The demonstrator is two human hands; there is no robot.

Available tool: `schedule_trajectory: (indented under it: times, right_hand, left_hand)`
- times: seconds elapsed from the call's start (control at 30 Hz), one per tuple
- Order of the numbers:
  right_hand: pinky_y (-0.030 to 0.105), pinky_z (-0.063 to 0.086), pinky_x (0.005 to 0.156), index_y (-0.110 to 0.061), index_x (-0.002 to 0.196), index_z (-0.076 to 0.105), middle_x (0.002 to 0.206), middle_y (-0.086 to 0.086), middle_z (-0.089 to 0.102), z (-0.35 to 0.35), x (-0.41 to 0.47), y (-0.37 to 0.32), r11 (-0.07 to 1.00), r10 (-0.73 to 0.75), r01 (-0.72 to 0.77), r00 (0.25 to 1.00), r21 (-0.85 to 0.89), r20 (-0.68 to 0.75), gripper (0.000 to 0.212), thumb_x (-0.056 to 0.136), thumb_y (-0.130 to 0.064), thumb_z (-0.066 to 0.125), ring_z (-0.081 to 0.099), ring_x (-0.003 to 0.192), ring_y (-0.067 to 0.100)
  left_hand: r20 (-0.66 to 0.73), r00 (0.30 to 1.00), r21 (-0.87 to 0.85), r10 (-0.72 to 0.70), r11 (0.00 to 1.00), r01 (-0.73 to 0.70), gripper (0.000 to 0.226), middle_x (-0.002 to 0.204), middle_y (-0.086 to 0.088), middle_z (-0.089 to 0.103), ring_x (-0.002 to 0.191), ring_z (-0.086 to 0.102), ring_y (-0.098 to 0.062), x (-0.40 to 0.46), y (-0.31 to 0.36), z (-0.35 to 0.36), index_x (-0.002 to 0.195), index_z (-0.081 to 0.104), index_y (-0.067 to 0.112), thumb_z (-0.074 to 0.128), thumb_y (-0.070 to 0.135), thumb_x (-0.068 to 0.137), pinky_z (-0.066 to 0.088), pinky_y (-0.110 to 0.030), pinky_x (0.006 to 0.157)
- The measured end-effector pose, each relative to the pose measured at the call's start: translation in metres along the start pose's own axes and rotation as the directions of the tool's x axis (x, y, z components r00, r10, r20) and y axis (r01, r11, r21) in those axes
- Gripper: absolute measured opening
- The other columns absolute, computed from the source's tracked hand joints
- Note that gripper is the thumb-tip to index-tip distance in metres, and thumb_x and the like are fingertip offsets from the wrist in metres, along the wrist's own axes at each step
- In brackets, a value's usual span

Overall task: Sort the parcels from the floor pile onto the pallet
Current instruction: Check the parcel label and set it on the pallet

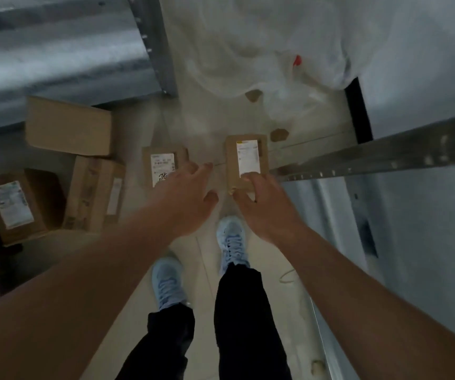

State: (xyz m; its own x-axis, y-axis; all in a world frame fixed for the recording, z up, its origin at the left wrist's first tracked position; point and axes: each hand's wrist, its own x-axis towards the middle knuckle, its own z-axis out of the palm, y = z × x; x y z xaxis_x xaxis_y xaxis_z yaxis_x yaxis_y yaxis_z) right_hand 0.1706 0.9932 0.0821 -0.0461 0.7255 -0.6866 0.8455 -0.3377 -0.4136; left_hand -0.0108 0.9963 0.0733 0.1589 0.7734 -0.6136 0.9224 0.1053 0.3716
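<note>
A small brown parcel with a white label (245, 149) lies ahead of my feet. My right hand (262, 204) grips its near end, fingers on top and thumb at the near left corner. A second small labelled parcel (160, 167) sits just to the left. My left hand (190, 196) hovers over its right edge with fingers spread and holds nothing. More brown parcels lie to the left: a plain box (68, 127), a long box (94, 193) and a labelled one (12, 207). I cannot make out a pallet.
A big white plastic sack (262, 50) lies on the floor ahead. Metal shelf rails run at the right (385, 156) and upper left (155, 45), hemming a narrow tiled aisle. My feet in light blue shoes (231, 239) stand just behind the parcels.
</note>
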Motion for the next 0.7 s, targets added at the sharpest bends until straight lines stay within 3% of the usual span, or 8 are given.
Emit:
schedule_trajectory:
  times: [0.13, 0.23, 0.43, 0.53, 0.7]
  right_hand:
    - [0.041, 0.044, 0.104, -0.026, 0.148, 0.05, 0.147, 0.006, 0.045, 0.039, 0.092, 0.029, 1.0, 0.005, -0.005, 0.999, 0.001, -0.038, 0.048, 0.104, -0.044, 0.048, 0.05, 0.129, 0.025]
    - [0.036, 0.037, 0.094, -0.026, 0.143, 0.052, 0.148, 0.009, 0.044, 0.067, 0.146, 0.049, 0.999, 0.007, -0.008, 0.999, -0.037, -0.034, 0.043, 0.105, -0.044, 0.046, 0.047, 0.128, 0.027]
    - [0.043, 0.036, 0.116, -0.026, 0.151, 0.048, 0.161, 0.016, 0.031, 0.093, 0.215, 0.091, 0.992, 0.055, -0.066, 0.992, -0.103, -0.111, 0.053, 0.102, -0.047, 0.049, 0.039, 0.141, 0.037]
    - [0.048, 0.036, 0.118, -0.029, 0.153, 0.046, 0.154, 0.015, 0.033, 0.098, 0.232, 0.117, 0.99, 0.085, -0.101, 0.984, -0.101, -0.158, 0.055, 0.101, -0.048, 0.052, 0.041, 0.138, 0.037]
    - [0.048, 0.037, 0.119, -0.036, 0.153, 0.043, 0.16, 0.015, 0.028, 0.105, 0.253, 0.154, 0.978, 0.198, -0.204, 0.973, -0.04, -0.12, 0.056, 0.1, -0.05, 0.052, 0.045, 0.14, 0.037]
  left_hand:
    - [0.026, 0.999, -0.036, -0.038, 0.999, 0.039, 0.062, 0.154, -0.009, 0.042, 0.136, 0.047, -0.039, 0.074, -0.021, 0.055, 0.158, 0.027, 0.026, 0.047, 0.045, 0.102, 0.046, -0.052, 0.106]
    - [0.038, 0.997, -0.035, -0.06, 0.997, 0.062, 0.06, 0.153, -0.01, 0.044, 0.134, 0.05, -0.038, 0.123, -0.035, 0.087, 0.156, 0.03, 0.024, 0.047, 0.044, 0.102, 0.048, -0.051, 0.102]
    - [0.102, 0.993, -0.06, -0.058, 0.996, 0.064, 0.062, 0.152, -0.012, 0.043, 0.134, 0.05, -0.037, 0.2, -0.05, 0.135, 0.159, 0.027, 0.021, 0.048, 0.041, 0.104, 0.045, -0.046, 0.103]
    - [0.107, 0.994, -0.094, -0.039, 0.994, 0.049, 0.061, 0.148, -0.014, 0.045, 0.131, 0.051, -0.039, 0.226, -0.049, 0.155, 0.158, 0.028, 0.02, 0.049, 0.04, 0.104, 0.048, -0.049, 0.102]
    - [0.109, 0.994, -0.195, -0.033, 0.979, 0.053, 0.064, 0.143, -0.013, 0.048, 0.13, 0.052, -0.037, 0.255, -0.044, 0.19, 0.158, 0.024, 0.02, 0.051, 0.038, 0.103, 0.044, -0.046, 0.101]
